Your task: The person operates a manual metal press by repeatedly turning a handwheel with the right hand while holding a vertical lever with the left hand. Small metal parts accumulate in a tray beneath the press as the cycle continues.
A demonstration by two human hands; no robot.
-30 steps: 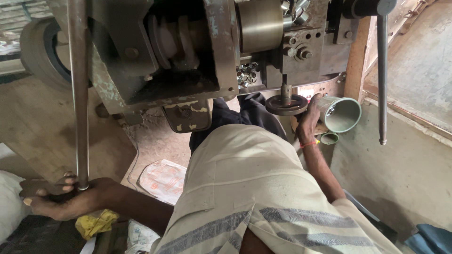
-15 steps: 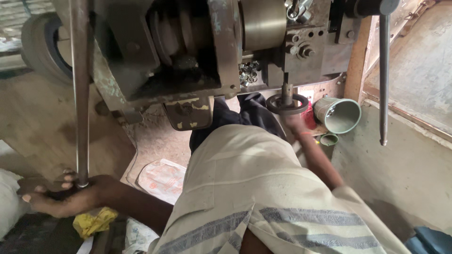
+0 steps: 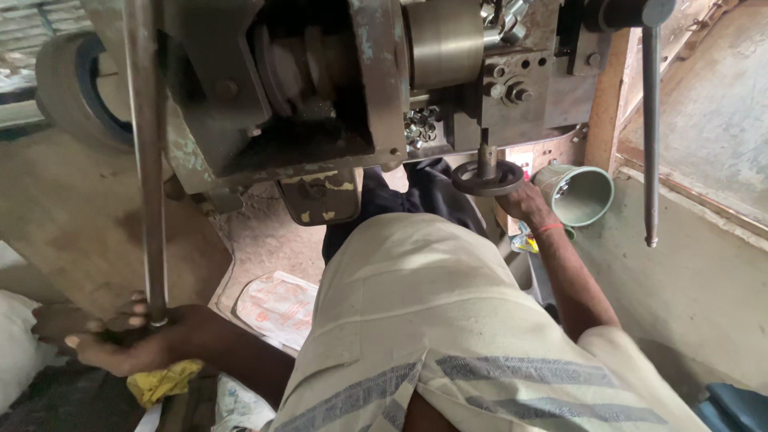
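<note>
My left hand (image 3: pixel 120 340) is at the lower left, its fingers closed around the bottom end of a long upright metal lever rod (image 3: pixel 148 160). My right hand (image 3: pixel 524 202) reaches forward on the right and sits just under a small dark handwheel (image 3: pixel 488 178) on the front of a worn grey-green machine (image 3: pixel 352 88). Its fingers are partly hidden by the wheel. A pale green cup (image 3: pixel 580 194) lies on its side right beside that hand. My light striped shirt (image 3: pixel 432 320) fills the lower middle.
A second thin metal rod (image 3: pixel 650 128) hangs from the machine at the right. A tyre (image 3: pixel 72 80) stands at the far left. A yellow cloth (image 3: pixel 164 380) lies under my left wrist and a printed plastic bag (image 3: pixel 276 304) lies on the dusty floor.
My right hand has moved from the green cup's rim leftward to under the handwheel. My left hand has kept its hold on the lever rod.
</note>
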